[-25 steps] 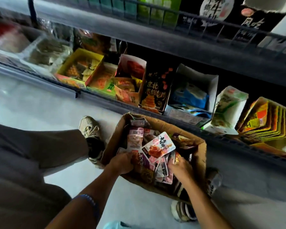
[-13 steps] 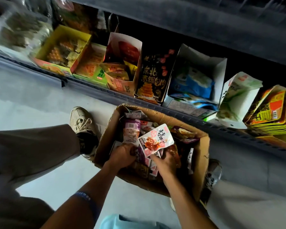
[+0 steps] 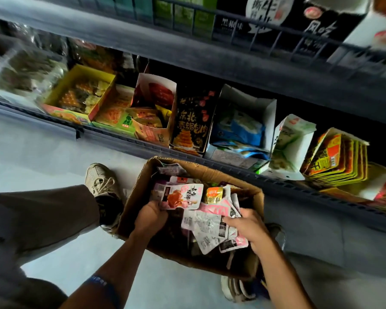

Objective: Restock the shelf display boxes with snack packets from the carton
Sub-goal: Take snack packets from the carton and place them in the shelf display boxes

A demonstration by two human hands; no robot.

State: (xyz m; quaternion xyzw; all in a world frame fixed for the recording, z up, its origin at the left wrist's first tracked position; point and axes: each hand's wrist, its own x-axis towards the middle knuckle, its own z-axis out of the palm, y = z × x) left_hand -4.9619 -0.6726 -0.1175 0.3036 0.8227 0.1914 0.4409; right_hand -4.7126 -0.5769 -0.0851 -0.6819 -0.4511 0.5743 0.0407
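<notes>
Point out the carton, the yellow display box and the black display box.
carton [image 3: 257, 198]: head view, right cardboard wall.
yellow display box [image 3: 103, 100]: head view, right wall.
black display box [image 3: 191, 121]: head view, printed front.

Brown carton [image 3: 140, 197]; pink-white packets [image 3: 183, 196]; yellow display box [image 3: 103, 78]; blue wristband [image 3: 98, 281].

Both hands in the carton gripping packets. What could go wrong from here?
1. The right hand grips a fanned bunch of white-and-pink packets; loose outer ones may slip back into the carton or onto the floor when lifted.
2. The left hand holds a different-looking pink packet; mixed kinds could land in the wrong display box.
3. The white display box already holds blue packets lying askew; adding more may spill them over its low front.
</notes>
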